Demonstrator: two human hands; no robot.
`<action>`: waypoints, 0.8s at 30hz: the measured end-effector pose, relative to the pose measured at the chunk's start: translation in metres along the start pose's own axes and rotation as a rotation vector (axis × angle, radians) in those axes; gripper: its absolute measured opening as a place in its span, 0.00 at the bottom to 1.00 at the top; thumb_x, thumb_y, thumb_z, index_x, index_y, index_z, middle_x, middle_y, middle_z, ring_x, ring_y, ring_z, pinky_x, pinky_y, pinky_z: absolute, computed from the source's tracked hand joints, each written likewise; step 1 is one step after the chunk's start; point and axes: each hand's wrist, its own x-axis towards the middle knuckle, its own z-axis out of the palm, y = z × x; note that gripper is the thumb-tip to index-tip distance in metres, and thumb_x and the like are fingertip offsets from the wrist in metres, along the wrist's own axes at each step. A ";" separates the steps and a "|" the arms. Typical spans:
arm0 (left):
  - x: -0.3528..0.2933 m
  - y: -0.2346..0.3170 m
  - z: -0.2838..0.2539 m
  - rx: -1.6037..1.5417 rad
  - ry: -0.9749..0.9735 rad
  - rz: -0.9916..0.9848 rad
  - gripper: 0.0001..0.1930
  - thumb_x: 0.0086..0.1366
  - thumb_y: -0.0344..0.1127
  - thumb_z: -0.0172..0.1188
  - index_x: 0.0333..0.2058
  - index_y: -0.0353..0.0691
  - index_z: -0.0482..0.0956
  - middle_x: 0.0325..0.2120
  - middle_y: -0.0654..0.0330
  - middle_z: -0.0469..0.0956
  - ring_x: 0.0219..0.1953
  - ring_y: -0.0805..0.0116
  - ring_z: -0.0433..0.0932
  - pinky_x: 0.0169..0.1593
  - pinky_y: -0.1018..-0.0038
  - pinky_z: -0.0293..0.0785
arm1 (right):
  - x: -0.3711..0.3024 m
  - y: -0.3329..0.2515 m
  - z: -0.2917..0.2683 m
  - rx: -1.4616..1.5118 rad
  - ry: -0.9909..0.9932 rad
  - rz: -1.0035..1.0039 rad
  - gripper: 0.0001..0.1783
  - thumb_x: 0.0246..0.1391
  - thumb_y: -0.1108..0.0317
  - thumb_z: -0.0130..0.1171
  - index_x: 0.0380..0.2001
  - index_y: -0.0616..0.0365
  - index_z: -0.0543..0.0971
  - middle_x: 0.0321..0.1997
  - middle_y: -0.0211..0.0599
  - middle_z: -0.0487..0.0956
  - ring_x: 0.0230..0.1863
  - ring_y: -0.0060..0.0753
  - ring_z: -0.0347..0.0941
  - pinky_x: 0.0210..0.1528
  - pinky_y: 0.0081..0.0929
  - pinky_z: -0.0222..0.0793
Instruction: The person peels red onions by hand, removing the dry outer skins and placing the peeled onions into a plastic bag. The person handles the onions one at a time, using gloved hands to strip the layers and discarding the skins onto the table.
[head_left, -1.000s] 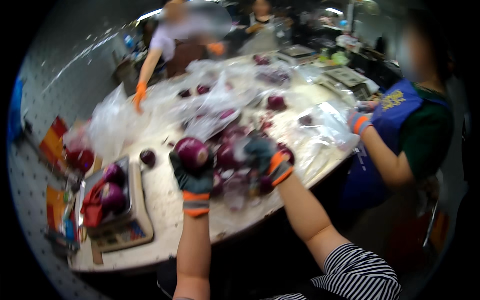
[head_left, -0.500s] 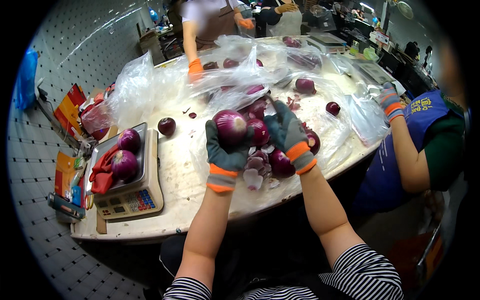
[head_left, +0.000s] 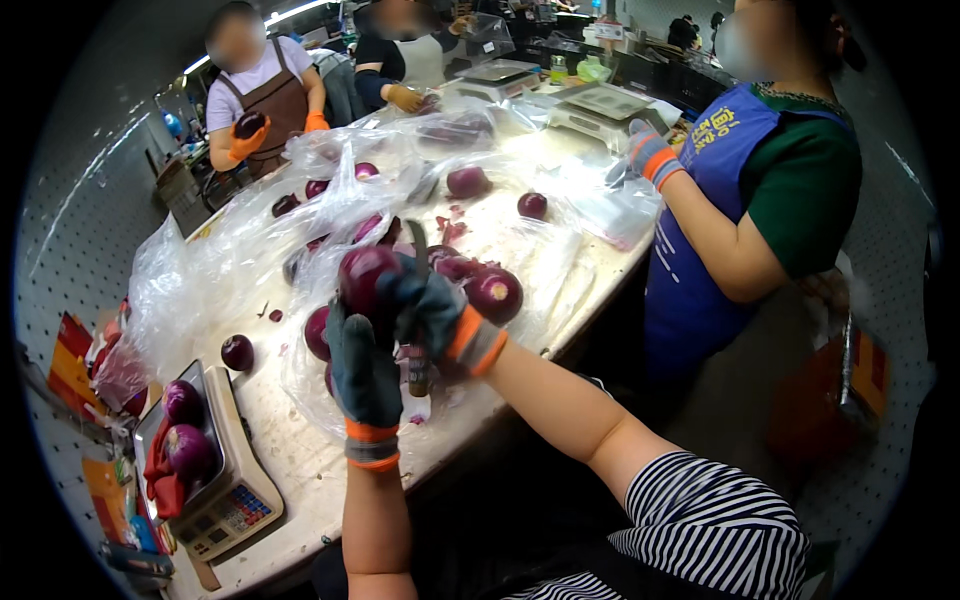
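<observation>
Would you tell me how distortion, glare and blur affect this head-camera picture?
Head view: fisheye bends the table edge and blackens the corners; glare whitens the clear plastic bags; the gloved left hand and right hand on the red onion look slightly soft.

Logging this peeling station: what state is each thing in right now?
Left hand: gloved, gripping the held onion.
Held onion: raised off the table.
Right hand: gloved, closed on a knife.
Knife: blade up against the onion.
Scale: loaded with two onions.
Bags: open, crumpled.
</observation>
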 end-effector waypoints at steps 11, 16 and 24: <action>-0.007 0.019 -0.025 -0.295 0.089 -0.133 0.22 0.67 0.36 0.46 0.58 0.41 0.60 0.50 0.56 0.71 0.51 0.61 0.71 0.55 0.64 0.66 | 0.036 -0.031 -0.153 0.710 0.429 -0.191 0.42 0.38 0.28 0.56 0.35 0.62 0.73 0.24 0.41 0.75 0.13 0.27 0.63 0.18 0.23 0.62; -0.004 0.011 -0.024 -0.317 0.090 -0.147 0.20 0.67 0.35 0.47 0.57 0.41 0.62 0.48 0.57 0.73 0.49 0.62 0.73 0.52 0.66 0.69 | 0.022 -0.030 -0.198 0.771 0.774 -0.242 0.26 0.35 0.38 0.67 0.16 0.44 0.67 0.10 0.21 0.61 0.12 0.23 0.57 0.14 0.19 0.57; -0.012 0.019 -0.021 -0.222 0.187 -0.154 0.21 0.66 0.37 0.49 0.56 0.38 0.63 0.50 0.53 0.71 0.51 0.61 0.72 0.52 0.66 0.69 | 0.010 -0.044 -0.145 0.662 0.909 -0.140 0.16 0.51 0.51 0.56 0.24 0.51 0.72 0.17 0.25 0.70 0.14 0.23 0.58 0.18 0.21 0.59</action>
